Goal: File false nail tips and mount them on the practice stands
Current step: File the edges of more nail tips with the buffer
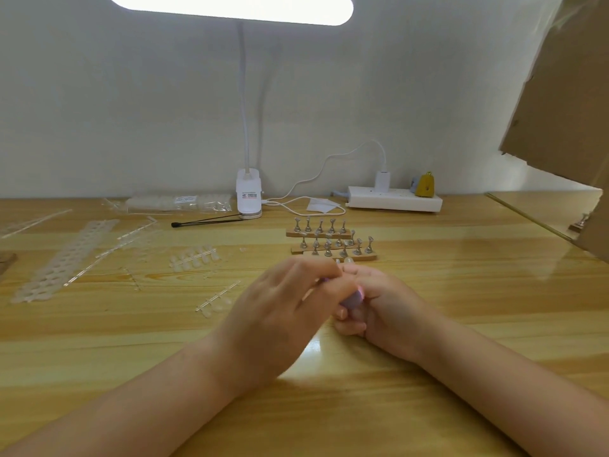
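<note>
Both hands meet at the middle of the wooden worktop (461, 291), just in front of the practice stands (333, 240). The left hand (283, 305) lies palm down with its fingers curled over a lilac nail file (352, 300), whose rounded end shows between the 2 hands. The right hand (379, 305) has its fingers curled inward toward the file; what they pinch is hidden, so I cannot tell whether a nail tip is there.

The stands sit in 3 rows on wooden strips. To the left lie loose nail tips on clear sprues (194, 257), another small sprue (217, 301) nearer the hands, and an emptied white tip frame (66, 258). Farther back stand a clip lamp (248, 196), a bag of tips (179, 202) and a white power strip (393, 199).
</note>
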`<action>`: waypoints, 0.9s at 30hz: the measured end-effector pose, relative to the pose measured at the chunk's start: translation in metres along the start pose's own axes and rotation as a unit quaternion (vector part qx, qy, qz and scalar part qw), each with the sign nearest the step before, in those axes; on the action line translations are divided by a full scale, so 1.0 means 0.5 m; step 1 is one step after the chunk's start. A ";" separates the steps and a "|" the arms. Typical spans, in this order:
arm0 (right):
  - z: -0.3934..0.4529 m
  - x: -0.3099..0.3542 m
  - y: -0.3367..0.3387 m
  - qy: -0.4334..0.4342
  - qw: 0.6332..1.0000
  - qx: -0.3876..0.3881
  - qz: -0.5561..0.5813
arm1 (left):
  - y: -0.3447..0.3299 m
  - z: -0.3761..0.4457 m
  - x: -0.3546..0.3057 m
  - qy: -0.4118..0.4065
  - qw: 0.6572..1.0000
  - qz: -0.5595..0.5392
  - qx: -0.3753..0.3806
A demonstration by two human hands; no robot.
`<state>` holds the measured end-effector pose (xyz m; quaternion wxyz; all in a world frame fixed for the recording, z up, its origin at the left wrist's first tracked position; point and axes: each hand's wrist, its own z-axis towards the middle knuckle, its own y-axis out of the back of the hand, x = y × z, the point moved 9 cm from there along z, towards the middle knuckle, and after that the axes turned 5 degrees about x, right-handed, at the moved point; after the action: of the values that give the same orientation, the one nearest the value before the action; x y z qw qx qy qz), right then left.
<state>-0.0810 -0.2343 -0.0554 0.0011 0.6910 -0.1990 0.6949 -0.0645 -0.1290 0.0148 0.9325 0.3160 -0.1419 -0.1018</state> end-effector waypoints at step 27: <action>0.000 0.007 0.001 0.014 0.999 0.013 0.033 | 0.033 0.006 0.055 0.097 0.995 -0.018 -0.015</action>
<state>-0.0813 -0.2359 -0.0522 -0.0286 0.6741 -0.2127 0.7068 -0.0380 -0.1256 0.0328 0.9447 0.3125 -0.0431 -0.0894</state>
